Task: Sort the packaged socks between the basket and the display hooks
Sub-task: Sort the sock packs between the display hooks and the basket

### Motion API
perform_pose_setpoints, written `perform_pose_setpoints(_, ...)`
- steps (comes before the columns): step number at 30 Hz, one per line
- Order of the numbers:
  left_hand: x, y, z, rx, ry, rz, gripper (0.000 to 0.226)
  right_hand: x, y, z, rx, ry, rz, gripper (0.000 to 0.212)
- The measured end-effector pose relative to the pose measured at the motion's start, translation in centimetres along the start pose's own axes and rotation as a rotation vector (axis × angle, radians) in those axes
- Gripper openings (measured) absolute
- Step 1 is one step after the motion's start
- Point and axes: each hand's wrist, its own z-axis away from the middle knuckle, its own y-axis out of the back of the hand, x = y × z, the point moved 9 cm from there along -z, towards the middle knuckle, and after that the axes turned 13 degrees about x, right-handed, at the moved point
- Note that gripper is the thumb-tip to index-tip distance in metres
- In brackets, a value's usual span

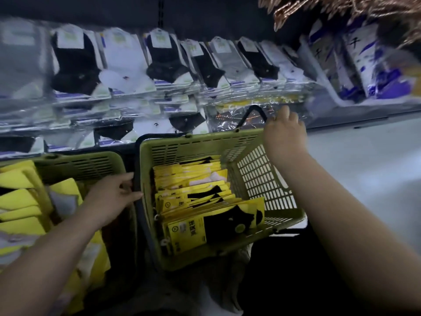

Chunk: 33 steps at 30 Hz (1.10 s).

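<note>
Nearest: two bare forearms reach in from the bottom edge.

Basket [193, 147], green, tilted, right side raised. Sock packs [205, 201] stand filed in a row against its left wall: yellow cards, with black socks showing on most and white on a few. The right half of the basket shows bare lattice.

Left hand [114, 195] is at the basket's left edge. Thumb above and fingers below are curled round the side handle [136, 160], a black bar lying along that edge.

Second basket [79, 165] sits just left of the hand, same green, also filled with yellow packs [20, 199]. It is partly cut off by the frame.

Right hand [284, 131] is at the far right corner of the basket, back of the hand to the camera. Its fingers reach past the rim beside the raised far handle [252, 110]. They are blurred; cannot tell whether they grip anything.

Beyond: hanging socks [159, 58] in clear sleeves, black, white and grey, overlapping in a row. More rows [182, 119] hang below, down to the basket's far rim.

Far right: blue-and-white packs [364, 65] stand in a pale bin. Brown fringe [341, 10] is at the top corner. The whole far zone is blurred.
</note>
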Motion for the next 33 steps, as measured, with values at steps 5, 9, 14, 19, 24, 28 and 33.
perform_pose_setpoints(5, 0.0, -0.3, 0.6, 0.162, -0.179, -0.229, 0.062, 0.0, -3.8, 1.8, 0.067, 0.185, 0.14, 0.069)
perform_pose_setpoints(9, 1.5, -2.8, 3.2, 0.148, -0.393, -0.363, 0.06, -4.0, -10.3, 6.1, -0.339, 0.452, 0.004, 0.054)
perform_pose_setpoints(14, 3.4, -7.9, 6.6, -0.074, -0.562, -0.287, 0.044, -7.7, -13.9, 13.0, -0.82, 0.447, -0.271, 0.06)
perform_pose_setpoints(19, 3.9, -8.9, 5.9, -0.115, -0.426, -0.172, 0.044, -7.9, -14.5, 11.5, -0.781, 0.418, -0.369, 0.031)
perform_pose_setpoints(24, 3.6, -4.5, 4.0, 0.086, -0.296, 0.041, 0.022, -5.9, -11.8, 7.6, -0.754, 0.511, -0.431, 0.025)
perform_pose_setpoints(28, 1.8, -2.8, 3.8, 0.234, -0.098, 0.198, 0.008, -2.3, -9.6, 5.8, -0.741, 0.426, -0.54, 0.026)
perform_pose_setpoints(33, 0.1, -6.2, 5.4, 0.048, 0.413, 0.763, 0.021, -2.4, -7.9, 6.3, -0.813, 0.211, -0.956, 0.025)
